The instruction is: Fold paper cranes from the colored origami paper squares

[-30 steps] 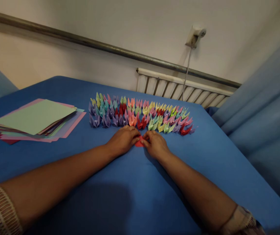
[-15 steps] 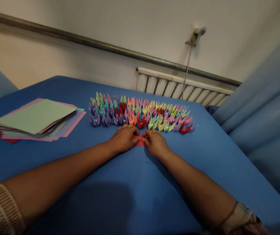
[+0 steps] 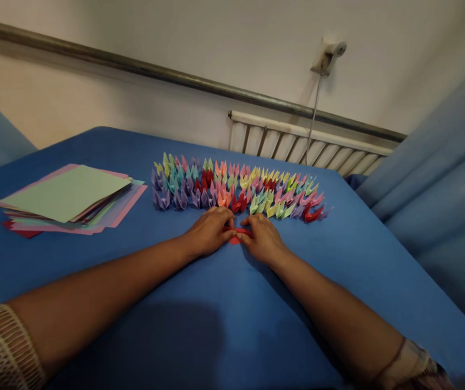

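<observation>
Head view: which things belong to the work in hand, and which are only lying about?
Belonging:
small folded red paper, held by left hand and right hand
probably, flat multicoloured paper stack
probably, folded multicoloured paper figures

Surroundings:
long grey metal rail
white metal radiator
blue fabric curtain

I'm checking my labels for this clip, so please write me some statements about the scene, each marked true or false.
1. The left hand and right hand both touch the red paper. True.
2. The paper stack lies to the left of the folded paper figures. True.
3. The paper stack is topped with red. False: it is topped with pale green.
4. The folded paper figures stand nearer the person than the hands. False: they stand beyond them.
5. A radiator shows behind the table. True.
</observation>
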`<move>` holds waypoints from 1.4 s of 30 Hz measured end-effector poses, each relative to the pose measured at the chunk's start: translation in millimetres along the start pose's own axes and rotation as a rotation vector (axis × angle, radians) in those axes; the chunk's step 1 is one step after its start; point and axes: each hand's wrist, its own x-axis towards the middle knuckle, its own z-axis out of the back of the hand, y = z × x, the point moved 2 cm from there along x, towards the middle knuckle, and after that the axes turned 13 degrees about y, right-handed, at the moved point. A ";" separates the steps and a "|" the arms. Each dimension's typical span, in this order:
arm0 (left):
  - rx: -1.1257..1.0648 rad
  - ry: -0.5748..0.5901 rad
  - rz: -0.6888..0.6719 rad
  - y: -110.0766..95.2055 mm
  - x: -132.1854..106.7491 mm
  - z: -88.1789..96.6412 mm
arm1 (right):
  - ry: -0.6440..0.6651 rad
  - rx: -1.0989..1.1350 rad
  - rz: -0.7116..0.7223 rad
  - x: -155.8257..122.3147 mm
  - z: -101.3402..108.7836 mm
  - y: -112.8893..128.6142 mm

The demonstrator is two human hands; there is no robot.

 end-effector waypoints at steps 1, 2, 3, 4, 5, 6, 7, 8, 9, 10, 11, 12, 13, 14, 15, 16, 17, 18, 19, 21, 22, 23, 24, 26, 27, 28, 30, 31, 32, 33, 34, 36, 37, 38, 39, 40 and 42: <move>0.014 -0.021 -0.034 -1.0 -1.6 0.4 | -0.002 0.016 0.010 0.2 -0.1 -0.5; 0.030 -0.039 -0.063 -2.3 -3.2 1.0 | -0.002 0.040 0.020 0.5 -0.5 -1.2; 0.046 -0.050 -0.082 -3.8 -4.7 1.9 | -0.002 0.076 0.030 1.1 -1.0 -2.1; 0.059 -0.052 -0.086 -5.2 -6.1 3.0 | -0.003 0.120 0.040 1.9 -1.9 -3.1; 0.072 -0.046 -0.078 -6.6 -7.2 4.3 | -0.005 0.165 0.054 2.8 -2.9 -4.1; 0.085 -0.038 -0.065 -8.0 -8.1 5.7 | -0.011 0.206 0.070 3.8 -3.9 -5.1; 0.101 -0.033 -0.052 -9.4 -8.7 7.2 | -0.024 0.237 0.087 4.6 -4.7 -5.9; 0.121 -0.033 -0.043 -10.8 -9.3 8.8 | -0.047 0.256 0.104 5.1 -5.0 -6.5; 0.145 -0.037 -0.042 -12.3 -9.7 10.3 | -0.076 0.262 0.121 5.2 -4.6 -6.8; 0.172 -0.047 -0.049 -13.7 -10.1 11.9 | -0.106 0.255 0.145 4.9 -3.5 -6.7; 0.204 -0.062 -0.062 -15.0 -10.4 13.4 | -0.139 0.234 0.178 4.1 -1.5 -6.0; 0.240 -0.080 -0.078 -16.3 -10.8 14.7 | -0.173 0.203 0.218 2.9 1.2 -4.8; 0.282 -0.095 -0.097 -17.5 -11.0 15.7 | -0.205 0.161 0.261 1.2 4.4 -3.3; 0.326 -0.106 -0.117 -18.7 -11.2 16.4 | -0.232 0.112 0.302 -0.6 7.8 -1.7; 0.368 -0.111 -0.131 -19.7 -11.3 16.6 | -0.250 0.056 0.333 -2.4 11.1 0.0; 0.406 -0.109 -0.139 -20.6 -11.3 16.3 | -0.256 -0.004 0.351 -4.1 14.0 1.6; 0.435 -0.096 -0.142 -21.2 -11.2 15.5 | -0.244 -0.069 0.357 -5.6 16.1 3.1; 0.449 -0.074 -0.140 -21.5 -11.1 14.1 | -0.212 -0.136 0.351 -6.7 17.4 4.4; 0.445 -0.045 -0.131 -21.4 -11.0 12.4 | -0.166 -0.199 0.341 -7.8 17.8 5.4; 0.368 0.021 -0.097 -19.8 -11.4 8.8 | -0.054 -0.285 0.317 -9.9 16.9 6.5; 0.306 0.048 -0.079 -18.5 -12.0 7.2 | -0.004 -0.300 0.310 -11.0 16.0 6.5; 0.239 0.066 -0.065 -17.0 -12.7 6.1 | 0.035 -0.297 0.304 -12.1 15.0 6.2; 0.177 0.074 -0.053 -15.3 -13.5 5.4 | 0.062 -0.281 0.298 -13.1 14.2 5.5; 0.082 0.070 -0.043 -12.2 -14.7 5.0 | 0.086 -0.226 0.280 -14.0 12.7 3.1; 0.045 0.063 -0.038 -10.8 -14.9 5.3 | 0.087 -0.195 0.270 -13.9 12.0 1.8; 0.011 0.059 -0.033 -9.5 -14.8 5.5 | 0.086 -0.163 0.263 -13.6 11.5 0.6; -0.041 0.064 -0.032 -7.5 -13.8 6.0 | 0.077 -0.105 0.253 -12.8 10.7 -0.9; -0.053 0.070 -0.040 -6.9 -13.2 6.1 | 0.072 -0.080 0.248 -12.4 10.7 -1.1; -0.056 0.076 -0.055 -6.4 -12.5 6.4 | 0.070 -0.062 0.244 -12.1 10.7 -0.9; -0.054 0.083 -0.073 -6.0 -11.8 6.6 | 0.072 -0.050 0.240 -11.9 10.9 -0.5; -0.051 0.091 -0.092 -5.4 -11.2 6.9 | 0.075 -0.042 0.236 -11.8 11.1 0.0; -0.052 0.111 -0.118 -3.5 -9.8 7.5 | 0.081 -0.027 0.233 -11.5 11.3 0.9; -0.056 0.124 -0.124 -2.3 -8.9 7.6 | 0.082 -0.018 0.227 -11.2 11.2 0.9; -0.061 0.132 -0.123 -0.9 -8.0 7.7 | 0.081 -0.007 0.216 -10.7 11.0 0.5; -0.065 0.136 -0.116 0.4 -7.1 7.7 | 0.078 0.004 0.202 -10.2 10.6 -0.1; -0.069 0.133 -0.106 1.7 -6.3 7.5 | 0.075 0.012 0.186 -9.5 10.2 -0.9; -0.072 0.117 -0.074 3.3 -5.0 6.6 | 0.073 0.018 0.156 -8.5 9.5 -2.5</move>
